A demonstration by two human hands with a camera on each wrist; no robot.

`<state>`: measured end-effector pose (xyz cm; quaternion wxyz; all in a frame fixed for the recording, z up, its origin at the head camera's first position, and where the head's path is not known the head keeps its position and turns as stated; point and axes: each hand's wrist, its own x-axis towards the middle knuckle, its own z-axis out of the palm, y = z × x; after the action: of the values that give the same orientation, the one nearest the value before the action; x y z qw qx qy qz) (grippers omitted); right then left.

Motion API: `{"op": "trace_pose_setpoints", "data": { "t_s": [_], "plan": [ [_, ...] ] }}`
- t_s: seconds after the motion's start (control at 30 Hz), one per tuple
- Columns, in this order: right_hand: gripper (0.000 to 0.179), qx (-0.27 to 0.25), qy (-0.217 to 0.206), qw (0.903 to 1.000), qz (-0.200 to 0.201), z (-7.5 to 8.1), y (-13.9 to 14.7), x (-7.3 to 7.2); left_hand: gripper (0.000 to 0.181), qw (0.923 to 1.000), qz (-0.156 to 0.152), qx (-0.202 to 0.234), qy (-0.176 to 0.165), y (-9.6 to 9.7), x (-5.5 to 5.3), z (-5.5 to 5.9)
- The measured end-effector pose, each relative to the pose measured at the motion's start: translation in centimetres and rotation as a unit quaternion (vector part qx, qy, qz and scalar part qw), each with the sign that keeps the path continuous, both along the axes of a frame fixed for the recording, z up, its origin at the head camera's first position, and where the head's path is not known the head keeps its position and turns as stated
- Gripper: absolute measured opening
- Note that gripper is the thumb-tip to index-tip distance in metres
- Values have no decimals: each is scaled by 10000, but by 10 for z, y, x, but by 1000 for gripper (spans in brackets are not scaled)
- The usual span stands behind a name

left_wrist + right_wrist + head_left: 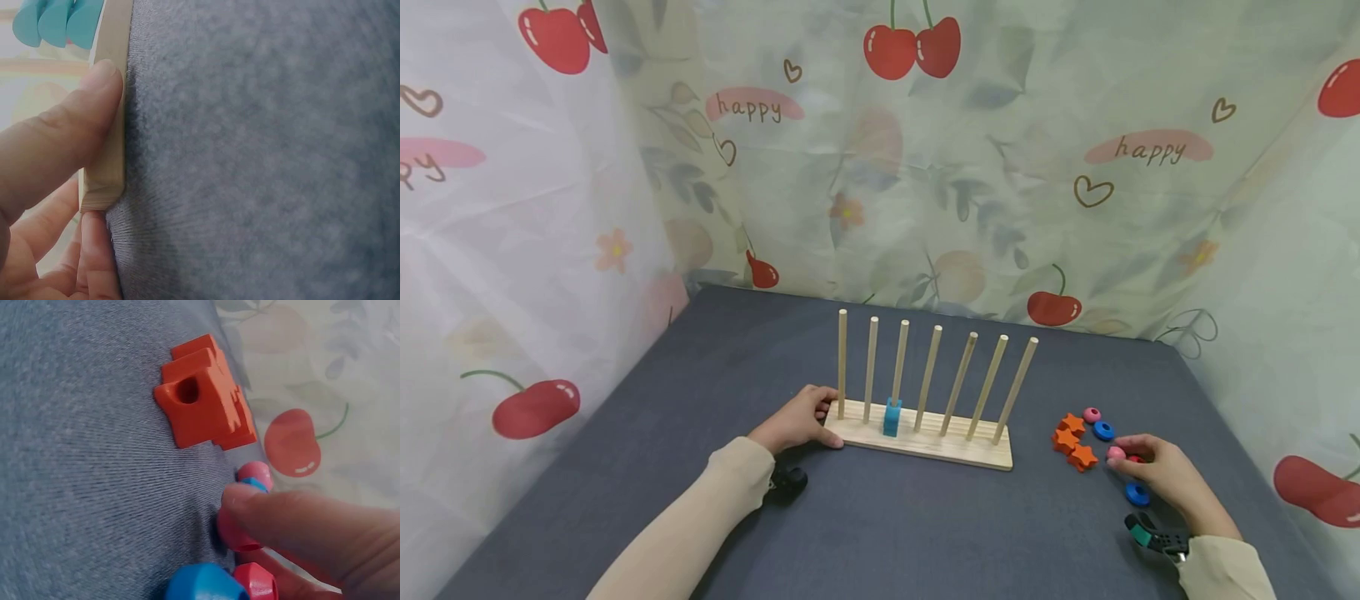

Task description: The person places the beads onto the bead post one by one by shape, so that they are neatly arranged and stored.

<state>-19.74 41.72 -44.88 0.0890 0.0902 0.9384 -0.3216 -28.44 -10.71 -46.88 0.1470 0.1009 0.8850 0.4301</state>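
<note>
Pickup step, looks like: your right hand (1167, 473) pinches a pink bead (1116, 452) near the stars (1066, 441), left hand (797, 421) grips the rack's (958, 448) end; next calls for a clean lift off the counter (925, 533)

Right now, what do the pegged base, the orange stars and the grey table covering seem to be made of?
Pegged base: seemingly unpainted wood, pale grain showing. Orange stars: smooth, evenly coloured; painted wood or plastic, can't tell which. Grey table covering: apparently matte woven fabric, from its fine ribs.
</note>
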Motion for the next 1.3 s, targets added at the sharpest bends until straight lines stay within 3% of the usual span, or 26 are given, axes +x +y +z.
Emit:
{"op": "trace_pose_setpoints", "data": {
  "t_s": [0.4, 0.73, 0.83, 0.97, 1.1, 1.3],
  "plan": [
    [71, -30, -269, 9988, -400, -4, 3, -3, 83, 10000, 26, -13, -41, 1, 0, -1],
    [70, -161, -78, 9980, -605, 3, -1, -2, 82, 10000, -28, 4, 38, 1, 0, -1],
    [68, -239, 186, 9968, -744, 11, -5, -1, 82, 10000, 0, 40, 36, 0, 0, 0],
    [66, -343, 838, 9914, -946, 23, -18, 1, 82, 10000, 15, 71, 18, 0, 0, 0],
    [66, -712, 1432, 9809, -1107, 41, -38, 3, 82, 10000, 0, 69, 21, 0, -1, 0],
    [55, -1427, 2196, 9612, -870, 71, -71, 4, 83, 10000, -30, 66, 19, -1, -2, -1]
  ]
}}
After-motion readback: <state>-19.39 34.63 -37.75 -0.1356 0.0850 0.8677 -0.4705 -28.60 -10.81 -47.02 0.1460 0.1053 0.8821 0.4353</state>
